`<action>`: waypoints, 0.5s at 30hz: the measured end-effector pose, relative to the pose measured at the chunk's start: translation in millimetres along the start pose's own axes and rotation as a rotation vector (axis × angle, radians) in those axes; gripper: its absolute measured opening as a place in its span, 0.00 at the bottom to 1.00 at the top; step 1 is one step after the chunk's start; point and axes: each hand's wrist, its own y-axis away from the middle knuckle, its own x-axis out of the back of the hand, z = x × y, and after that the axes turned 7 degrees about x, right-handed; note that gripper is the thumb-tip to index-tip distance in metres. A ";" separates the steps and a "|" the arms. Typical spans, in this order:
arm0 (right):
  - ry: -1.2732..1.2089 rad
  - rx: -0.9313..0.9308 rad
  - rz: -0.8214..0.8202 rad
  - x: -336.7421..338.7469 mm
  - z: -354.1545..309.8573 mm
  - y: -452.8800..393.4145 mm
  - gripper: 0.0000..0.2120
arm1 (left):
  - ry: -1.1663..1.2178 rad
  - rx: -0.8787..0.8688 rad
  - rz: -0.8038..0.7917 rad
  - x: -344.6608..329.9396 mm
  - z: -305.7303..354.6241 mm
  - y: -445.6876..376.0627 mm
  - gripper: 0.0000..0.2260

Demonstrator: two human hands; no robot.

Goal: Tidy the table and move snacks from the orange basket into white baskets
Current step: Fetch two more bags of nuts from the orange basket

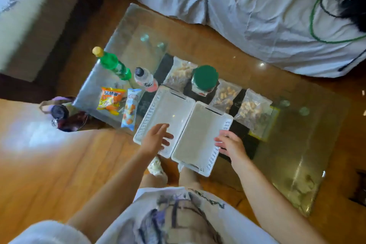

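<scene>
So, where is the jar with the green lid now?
In the head view, the jar with the green lid stands on the glass table just beyond the two white baskets, between two clear snack bags.

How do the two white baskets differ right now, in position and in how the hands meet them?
The left white basket sits farther onto the glass table; the right white basket juts past the near edge. The left hand hovers open over the left basket's near end; the right hand grips the right basket's outer wall. Both look empty, perforated, side by side.
</scene>
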 end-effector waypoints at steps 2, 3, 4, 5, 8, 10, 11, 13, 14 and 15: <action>0.065 0.003 -0.088 -28.9 -1.7 19.9 0.12 | 0.045 0.023 0.079 32.8 -25.6 20.7 0.13; 0.102 0.004 -0.135 -44.4 -1.2 30.6 0.11 | 0.064 0.034 0.121 49.5 -40.1 30.9 0.13; 0.142 0.007 -0.181 -60.2 -0.1 41.4 0.11 | 0.097 0.042 0.158 66.3 -56.0 40.7 0.14; 0.178 0.010 -0.225 -76.2 1.7 52.1 0.11 | 0.136 0.053 0.187 82.7 -73.0 50.2 0.14; 0.261 0.019 -0.304 -122.3 10.4 82.8 0.11 | 0.273 0.103 0.261 129.1 -128.3 77.7 0.15; 0.336 0.045 -0.326 -150.7 18.3 102.3 0.10 | 0.381 0.149 0.300 157.4 -164.9 95.3 0.14; 0.367 0.060 -0.335 -164.0 22.9 112.7 0.10 | 0.446 0.177 0.320 171.1 -183.6 104.4 0.14; 0.401 0.074 -0.345 -187.8 32.7 131.8 0.10 | 0.588 0.234 0.354 197.1 -222.2 123.5 0.13; 0.407 0.072 -0.348 -199.3 37.1 140.0 0.11 | 0.646 0.260 0.370 209.3 -242.8 132.4 0.13; 0.407 0.064 -0.347 -209.7 41.0 146.9 0.11 | 0.680 0.292 0.383 219.8 -262.1 140.7 0.12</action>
